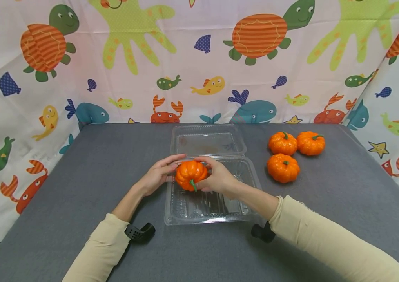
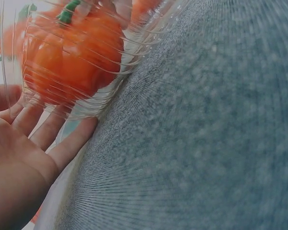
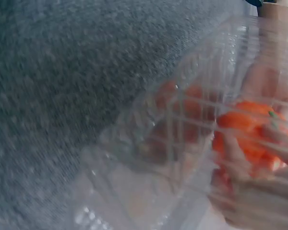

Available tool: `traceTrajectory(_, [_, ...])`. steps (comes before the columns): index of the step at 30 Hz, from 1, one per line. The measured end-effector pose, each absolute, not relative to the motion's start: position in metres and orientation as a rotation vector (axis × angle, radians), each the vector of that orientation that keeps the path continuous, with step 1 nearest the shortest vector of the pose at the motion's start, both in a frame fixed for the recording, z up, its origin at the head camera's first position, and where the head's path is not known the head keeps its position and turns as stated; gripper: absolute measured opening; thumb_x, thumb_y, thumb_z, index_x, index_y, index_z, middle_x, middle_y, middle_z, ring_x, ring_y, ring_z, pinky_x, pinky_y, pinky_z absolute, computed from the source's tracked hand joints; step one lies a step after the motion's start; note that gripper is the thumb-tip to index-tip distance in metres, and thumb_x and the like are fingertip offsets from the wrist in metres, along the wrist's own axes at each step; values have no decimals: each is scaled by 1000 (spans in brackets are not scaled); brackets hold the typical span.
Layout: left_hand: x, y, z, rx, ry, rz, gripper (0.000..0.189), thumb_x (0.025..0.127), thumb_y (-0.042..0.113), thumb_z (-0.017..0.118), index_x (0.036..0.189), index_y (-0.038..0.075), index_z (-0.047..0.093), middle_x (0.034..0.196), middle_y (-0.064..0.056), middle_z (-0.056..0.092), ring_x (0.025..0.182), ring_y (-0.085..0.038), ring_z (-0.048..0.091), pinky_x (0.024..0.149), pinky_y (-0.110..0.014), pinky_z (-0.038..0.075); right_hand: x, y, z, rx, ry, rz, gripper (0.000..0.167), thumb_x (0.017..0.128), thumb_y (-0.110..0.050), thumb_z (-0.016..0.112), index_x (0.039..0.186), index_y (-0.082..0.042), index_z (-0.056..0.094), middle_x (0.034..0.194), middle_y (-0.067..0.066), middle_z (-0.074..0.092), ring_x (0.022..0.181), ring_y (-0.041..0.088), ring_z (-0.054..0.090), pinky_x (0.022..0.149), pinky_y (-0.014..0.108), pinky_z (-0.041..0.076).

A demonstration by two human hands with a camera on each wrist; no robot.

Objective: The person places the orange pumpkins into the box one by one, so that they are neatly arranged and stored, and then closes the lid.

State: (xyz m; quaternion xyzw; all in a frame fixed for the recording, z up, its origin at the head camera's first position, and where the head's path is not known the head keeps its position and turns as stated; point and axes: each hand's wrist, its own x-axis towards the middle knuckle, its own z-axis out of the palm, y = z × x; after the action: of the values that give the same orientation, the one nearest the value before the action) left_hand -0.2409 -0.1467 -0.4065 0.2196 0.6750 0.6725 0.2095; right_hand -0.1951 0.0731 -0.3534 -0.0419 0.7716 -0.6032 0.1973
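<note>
A small glossy orange pumpkin (image 1: 189, 172) with a green stem is over the left part of a clear plastic clamshell container (image 1: 182, 217). My right hand (image 1: 219, 181) grips this pumpkin, thumb by the stem and fingers over its far side. At the container's left wall is my left hand (image 1: 156, 177), its fingers extended. In the left wrist view, the left fingers (image 2: 76, 139) reach against the ribbed outer wall, with the pumpkin (image 2: 69, 57) showing through the plastic. Motion blurs the right wrist view, where the right hand (image 3: 259, 191) holds the pumpkin behind the clear wall.
The container's lid (image 1: 208, 140) lies folded back on the far side. Three more pumpkins (image 1: 282, 143) sit grouped to the right on the grey table (image 1: 79, 168). A curtain (image 1: 185, 47) printed with sea animals borders the table's back and sides.
</note>
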Motion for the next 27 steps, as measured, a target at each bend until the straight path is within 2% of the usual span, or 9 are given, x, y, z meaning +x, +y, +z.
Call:
traceTrajectory(8, [-242,-147,-408,607,1878,1871,47,102,18,39,146,1,34,145,-19,38,120,-30,47,93,-43,44,-193,75,-359,-101,2153,-1783,69,77,15,69,136,-13,45,121,20,46,103,34,55,77,44,54])
traceTrajectory(15, [-242,-147,-407,606,1870,1865,48,102,17,38,147,1,32,146,-19,37,121,-31,46,94,-46,43,-196,79,-362,-94,2058,-1817,65,81,11,68,138,-11,44,121,23,46,94,33,61,78,44,53])
traceTrajectory(27, [-241,-147,-405,614,1863,1866,47,102,16,37,147,0,32,146,-20,37,126,-32,42,92,-42,44,-198,86,-361,-73,2048,-1791,74,80,11,70,142,-14,40,124,23,43,96,35,60,80,46,52])
